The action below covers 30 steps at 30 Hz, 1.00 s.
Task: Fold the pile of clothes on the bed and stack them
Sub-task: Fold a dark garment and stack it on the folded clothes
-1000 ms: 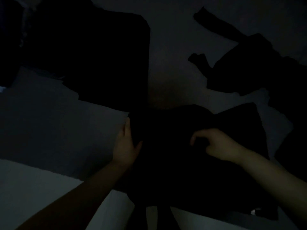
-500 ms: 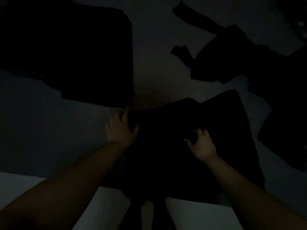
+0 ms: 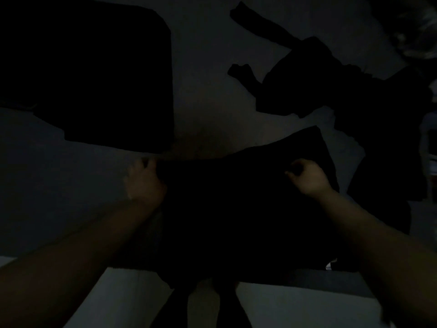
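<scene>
The room is very dark. A black garment (image 3: 236, 209) lies spread on the pale bed (image 3: 208, 79) right in front of me. My left hand (image 3: 144, 183) grips its upper left edge, fingers curled over the cloth. My right hand (image 3: 307, 177) pinches the fabric near its upper right part, fingers curled. A flat, dark folded piece (image 3: 94, 74) lies at the far left. A crumpled dark heap of clothes (image 3: 331, 86) lies at the far right.
The bed's near edge (image 3: 307, 284) runs below the garment, with a lighter floor (image 3: 283, 308) beneath. A dark shape (image 3: 205, 304) hangs over that edge in the middle. Something pale and blurred (image 3: 423, 27) shows at the top right corner.
My left hand went from lying flat on the garment's left edge to gripping it. My right hand moved to the right along the cloth and now pinches it. The view shifted slightly.
</scene>
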Tool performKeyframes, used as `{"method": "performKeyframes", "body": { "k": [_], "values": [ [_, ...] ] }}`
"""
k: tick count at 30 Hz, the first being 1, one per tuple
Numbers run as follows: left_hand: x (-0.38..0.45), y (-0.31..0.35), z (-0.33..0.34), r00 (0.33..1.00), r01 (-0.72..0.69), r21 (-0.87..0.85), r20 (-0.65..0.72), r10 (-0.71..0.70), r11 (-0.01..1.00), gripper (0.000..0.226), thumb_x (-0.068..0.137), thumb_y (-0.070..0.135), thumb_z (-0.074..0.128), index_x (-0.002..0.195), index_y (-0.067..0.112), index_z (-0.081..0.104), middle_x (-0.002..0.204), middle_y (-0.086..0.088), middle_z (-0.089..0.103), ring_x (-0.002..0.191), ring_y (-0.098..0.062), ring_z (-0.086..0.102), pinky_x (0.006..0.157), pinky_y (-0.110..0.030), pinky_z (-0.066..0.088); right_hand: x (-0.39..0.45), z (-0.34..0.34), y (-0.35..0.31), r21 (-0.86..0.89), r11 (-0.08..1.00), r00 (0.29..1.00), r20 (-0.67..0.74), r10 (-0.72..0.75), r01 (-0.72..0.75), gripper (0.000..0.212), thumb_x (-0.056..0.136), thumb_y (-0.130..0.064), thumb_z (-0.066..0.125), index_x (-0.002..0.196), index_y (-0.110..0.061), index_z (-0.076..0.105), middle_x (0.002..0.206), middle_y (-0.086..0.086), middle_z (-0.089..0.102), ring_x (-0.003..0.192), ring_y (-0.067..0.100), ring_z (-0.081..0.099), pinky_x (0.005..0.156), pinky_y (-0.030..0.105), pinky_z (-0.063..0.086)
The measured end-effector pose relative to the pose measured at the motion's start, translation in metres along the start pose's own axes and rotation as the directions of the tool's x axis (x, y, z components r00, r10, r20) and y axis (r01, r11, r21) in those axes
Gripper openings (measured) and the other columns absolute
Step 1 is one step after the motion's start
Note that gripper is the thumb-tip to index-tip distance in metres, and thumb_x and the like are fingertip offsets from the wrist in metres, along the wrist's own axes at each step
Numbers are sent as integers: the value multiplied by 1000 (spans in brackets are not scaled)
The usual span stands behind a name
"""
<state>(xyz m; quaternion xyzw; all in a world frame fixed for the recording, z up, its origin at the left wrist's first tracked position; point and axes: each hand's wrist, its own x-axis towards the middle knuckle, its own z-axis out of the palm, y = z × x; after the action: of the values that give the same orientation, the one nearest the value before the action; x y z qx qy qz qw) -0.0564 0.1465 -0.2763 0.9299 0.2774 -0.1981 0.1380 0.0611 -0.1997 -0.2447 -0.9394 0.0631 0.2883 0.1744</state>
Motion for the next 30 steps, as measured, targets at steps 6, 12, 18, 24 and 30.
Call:
{"method": "performKeyframes", "body": {
  "k": [6, 12, 18, 24, 30],
  "values": [
    [-16, 73, 25, 799, -591, 166, -17, 602, 789, 65, 84, 46, 32, 137, 12, 46, 144, -11, 44, 138, -28, 34, 112, -55, 12, 63, -47, 18, -245, 953, 983, -1, -181, 176, 58, 85, -2, 59, 139, 3, 38, 144, 24, 37, 131, 37, 39, 108, 36, 30],
    [-23, 112, 75, 871, -488, 207, 180, 457, 848, 74, 95, 55, 23, 149, 21, -14, 157, 1, -20, 144, -19, -18, 115, -54, -3, 108, -41, 13, -523, 832, 973, -16, -229, 187, 52, 90, -9, 52, 140, -9, 38, 140, 24, 40, 130, 37, 38, 105, 45, 30],
    [-19, 113, 74, 864, -501, 242, 89, 495, 831, 80, 80, 63, -1, 150, 25, -6, 158, 3, -11, 145, -16, -13, 114, -53, -4, 114, -64, 39, -590, 807, 916, -327, -232, -7, 32, 89, 0, 46, 120, 6, 52, 125, 30, 49, 122, 39, 41, 103, 47, 25],
    [-15, 113, 59, 898, -438, 93, 92, 430, 894, 70, 88, 59, 3, 151, 27, 2, 159, 7, 3, 146, -13, -5, 115, -49, -7, 96, -61, 41, -410, 908, 937, -279, -212, 84, 46, 88, -19, 59, 126, 3, 48, 127, 30, 45, 120, 43, 41, 97, 49, 35],
    [9, 33, 17, 961, -264, 274, -12, 278, 925, 56, 90, 42, 45, 137, 12, 43, 141, -14, 43, 131, -31, 36, 106, -48, 24, -60, 76, -5, -154, 672, 645, -192, -740, 725, 44, 79, -33, 47, 106, -4, 65, 109, 18, 65, 98, 34, 64, 81, 45, 55]
  ]
}}
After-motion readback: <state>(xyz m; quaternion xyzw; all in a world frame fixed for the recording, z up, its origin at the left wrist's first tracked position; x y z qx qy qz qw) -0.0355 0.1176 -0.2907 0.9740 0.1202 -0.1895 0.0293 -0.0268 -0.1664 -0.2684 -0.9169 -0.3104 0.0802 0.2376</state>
